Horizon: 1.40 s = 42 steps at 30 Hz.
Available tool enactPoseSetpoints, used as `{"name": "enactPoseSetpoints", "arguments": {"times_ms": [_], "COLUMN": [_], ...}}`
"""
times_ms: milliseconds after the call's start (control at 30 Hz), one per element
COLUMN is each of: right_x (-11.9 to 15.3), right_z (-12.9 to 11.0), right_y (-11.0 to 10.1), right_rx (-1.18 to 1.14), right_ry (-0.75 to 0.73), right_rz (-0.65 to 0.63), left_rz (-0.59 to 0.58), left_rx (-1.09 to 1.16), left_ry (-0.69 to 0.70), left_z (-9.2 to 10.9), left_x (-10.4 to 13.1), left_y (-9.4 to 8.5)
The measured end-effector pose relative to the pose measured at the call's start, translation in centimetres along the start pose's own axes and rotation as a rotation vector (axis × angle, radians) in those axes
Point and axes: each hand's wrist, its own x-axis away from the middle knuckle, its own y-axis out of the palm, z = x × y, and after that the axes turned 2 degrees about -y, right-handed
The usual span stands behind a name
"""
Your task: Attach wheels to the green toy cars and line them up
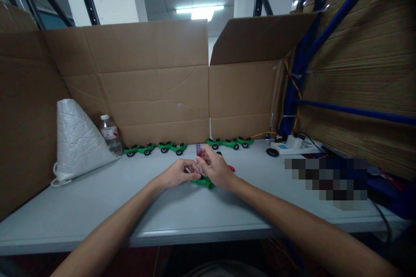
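My right hand [215, 166] is closed around a small screwdriver with a see-through purple handle [198, 149], held upright. Its shaft and tip are mostly hidden by my fingers. Beneath both hands lies a green toy car part [205, 182] on the white table [156, 212]. My left hand [180, 173] has its fingers curled together at the top of this green part, close to the right fingertips. What the left fingers pinch is too small to see. Just behind the right hand, a small red piece [231, 168] and a black piece [219, 153] partly show.
Several green toy cars [172, 147] with black wheels line the back, before a cardboard wall [146, 95]. A white bag [81, 147] and a water bottle [110, 134] stand at left. A black ring [272, 152] and a power strip [292, 145] lie at right.
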Motion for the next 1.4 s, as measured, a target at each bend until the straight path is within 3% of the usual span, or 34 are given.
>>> {"name": "enactPoseSetpoints", "arguments": {"times_ms": [633, 800, 1100, 1400], "right_x": [0.2, 0.0, -0.6, -0.8], "right_z": [-0.4, -0.4, 1.4, 1.4], "right_y": [0.5, 0.4, 1.2, 1.0], "right_rx": [0.077, -0.023, -0.446, -0.525], "right_ry": [-0.038, 0.015, 0.108, 0.111], "right_rz": [0.020, -0.005, -0.051, -0.073], "left_rz": [-0.031, -0.032, -0.064, -0.068], "left_rx": [-0.049, -0.003, 0.064, 0.119], "left_ry": [0.064, 0.045, 0.060, 0.109], "left_z": [0.2, -0.3, 0.4, 0.4], "left_x": [-0.1, -0.1, -0.1, -0.1], "left_y": [0.0, 0.0, 0.2, 0.5]}}
